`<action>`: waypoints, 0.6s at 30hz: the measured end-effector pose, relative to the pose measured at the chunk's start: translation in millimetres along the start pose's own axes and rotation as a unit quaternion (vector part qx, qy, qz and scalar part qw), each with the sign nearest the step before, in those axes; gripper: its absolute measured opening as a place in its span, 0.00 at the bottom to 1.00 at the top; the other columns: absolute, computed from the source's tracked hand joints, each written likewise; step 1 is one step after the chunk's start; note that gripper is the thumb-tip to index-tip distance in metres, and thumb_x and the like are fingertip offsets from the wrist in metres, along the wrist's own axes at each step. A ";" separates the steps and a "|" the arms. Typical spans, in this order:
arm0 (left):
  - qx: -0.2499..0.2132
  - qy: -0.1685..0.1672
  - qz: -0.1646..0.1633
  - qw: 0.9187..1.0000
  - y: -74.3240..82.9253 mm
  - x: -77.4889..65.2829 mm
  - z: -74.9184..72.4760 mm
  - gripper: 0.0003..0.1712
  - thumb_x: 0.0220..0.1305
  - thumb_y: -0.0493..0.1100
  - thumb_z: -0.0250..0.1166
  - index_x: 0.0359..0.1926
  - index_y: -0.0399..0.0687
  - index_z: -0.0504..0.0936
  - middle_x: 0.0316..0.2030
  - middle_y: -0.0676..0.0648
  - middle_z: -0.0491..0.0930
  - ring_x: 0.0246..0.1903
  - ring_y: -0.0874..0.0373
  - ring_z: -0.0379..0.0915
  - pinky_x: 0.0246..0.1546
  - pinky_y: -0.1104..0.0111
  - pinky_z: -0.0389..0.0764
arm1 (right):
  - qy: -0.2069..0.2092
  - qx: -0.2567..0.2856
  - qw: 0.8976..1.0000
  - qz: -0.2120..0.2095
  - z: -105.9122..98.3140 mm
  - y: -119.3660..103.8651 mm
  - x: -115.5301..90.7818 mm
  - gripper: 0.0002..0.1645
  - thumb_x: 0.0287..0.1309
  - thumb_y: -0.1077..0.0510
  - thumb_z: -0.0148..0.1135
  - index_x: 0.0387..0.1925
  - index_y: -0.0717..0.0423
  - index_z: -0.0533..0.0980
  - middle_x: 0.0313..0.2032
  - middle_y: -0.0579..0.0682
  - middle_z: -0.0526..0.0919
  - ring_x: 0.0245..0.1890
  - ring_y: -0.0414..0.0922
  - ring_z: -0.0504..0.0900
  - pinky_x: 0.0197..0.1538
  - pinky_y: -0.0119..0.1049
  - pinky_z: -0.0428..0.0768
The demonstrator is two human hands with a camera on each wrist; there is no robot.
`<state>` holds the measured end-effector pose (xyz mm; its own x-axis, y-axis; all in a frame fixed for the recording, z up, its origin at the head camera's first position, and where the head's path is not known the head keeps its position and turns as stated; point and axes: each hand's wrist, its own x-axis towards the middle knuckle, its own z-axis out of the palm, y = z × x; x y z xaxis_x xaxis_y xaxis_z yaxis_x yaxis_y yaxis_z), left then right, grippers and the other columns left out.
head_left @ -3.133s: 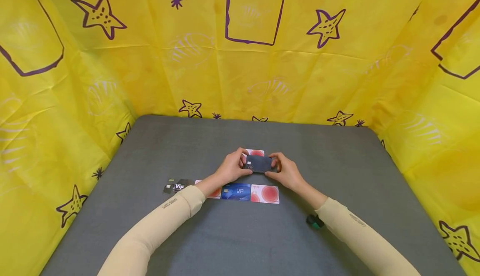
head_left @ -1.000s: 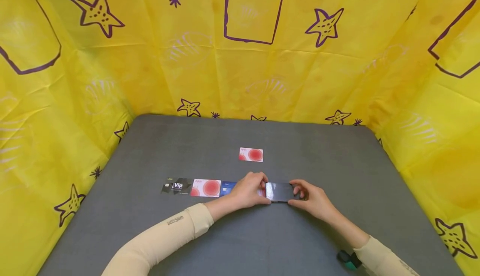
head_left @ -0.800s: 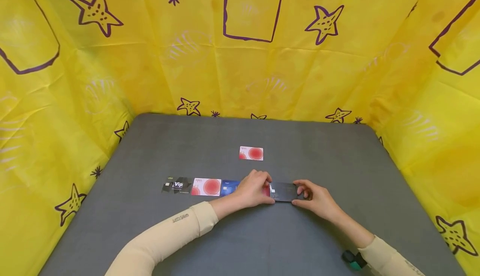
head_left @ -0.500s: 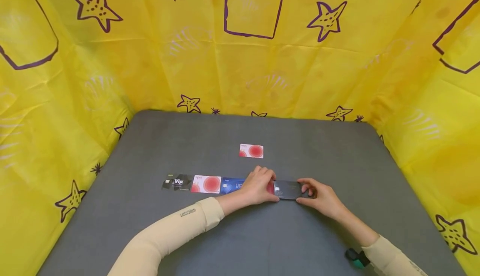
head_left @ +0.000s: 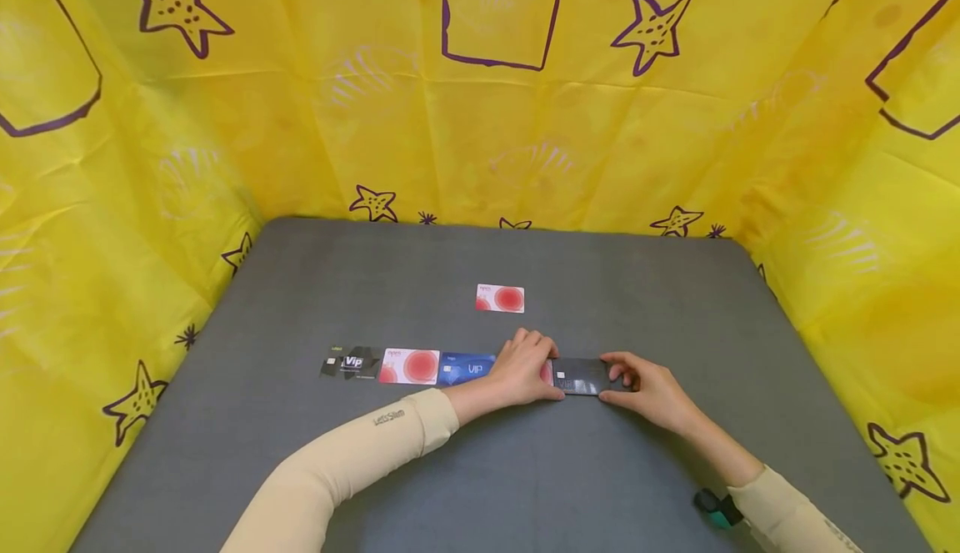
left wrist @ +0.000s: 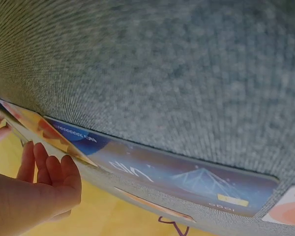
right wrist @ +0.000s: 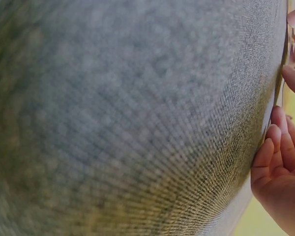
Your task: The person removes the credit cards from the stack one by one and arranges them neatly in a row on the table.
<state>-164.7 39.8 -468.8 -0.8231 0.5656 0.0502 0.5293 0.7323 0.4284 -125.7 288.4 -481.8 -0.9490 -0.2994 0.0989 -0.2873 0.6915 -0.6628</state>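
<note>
In the head view, a black VIP card (head_left: 581, 377) lies at the right end of a row of cards. My left hand (head_left: 522, 367) pinches its left end, thumb on the near edge and fingertips on the far edge. At its right end, my right hand (head_left: 649, 388) pinches it the same way. A red-and-white card (head_left: 547, 372) just left of it is mostly hidden by the left hand. Beyond that, a blue VIP card (head_left: 467, 369) is partly covered. In the left wrist view, the left hand (left wrist: 44, 191) is over the red-and-white card.
Leftward, the row continues with another red-and-white card (head_left: 409, 366) and a black-and-grey Vip card (head_left: 350, 362). One more red-and-white card (head_left: 500, 298) lies alone farther back. The grey table (head_left: 480, 470) is enclosed by yellow patterned cloth (head_left: 480, 144).
Both hands have brought the black card from over the lone red-and-white card toward the row's right end, then slid it rightward and flat. The lone card is uncovered.
</note>
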 end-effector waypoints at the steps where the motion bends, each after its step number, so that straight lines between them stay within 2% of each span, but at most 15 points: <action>1: 0.001 -0.001 -0.001 1.000 -0.3 0.5 1.1 0.31 0.42 0.59 0.79 0.45 0.52 0.78 0.41 0.53 0.75 0.45 0.57 0.65 0.44 0.67 0.68 | 0.000 -0.001 1.000 0.001 -0.2 0.1 0.1 0.29 0.46 0.55 0.78 0.52 0.54 0.78 0.32 0.43 0.79 0.29 0.38 0.73 0.34 0.31 0.72; 7: 0.007 0.000 -0.003 1.000 -1.5 1.7 5.5 0.32 0.43 0.59 0.78 0.46 0.52 0.78 0.42 0.52 0.75 0.45 0.56 0.65 0.44 0.66 0.68 | 0.002 -0.008 1.000 0.005 -0.8 0.7 0.6 0.29 0.45 0.55 0.78 0.51 0.54 0.78 0.32 0.42 0.78 0.29 0.38 0.73 0.34 0.31 0.72; 18: -0.004 -0.001 0.000 1.000 -2.3 -1.1 5.0 0.31 0.46 0.59 0.77 0.48 0.51 0.79 0.43 0.52 0.74 0.47 0.55 0.65 0.45 0.66 0.67 | -0.002 -0.019 1.000 0.014 -1.2 2.4 1.1 0.29 0.46 0.53 0.78 0.51 0.55 0.79 0.33 0.41 0.76 0.29 0.37 0.72 0.33 0.31 0.71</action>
<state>-164.0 39.4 -474.3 -0.8226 0.5666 0.0474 0.5276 0.7297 0.4349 -127.5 290.5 -482.4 -0.9563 -0.2821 0.0766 -0.2646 0.7240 -0.6370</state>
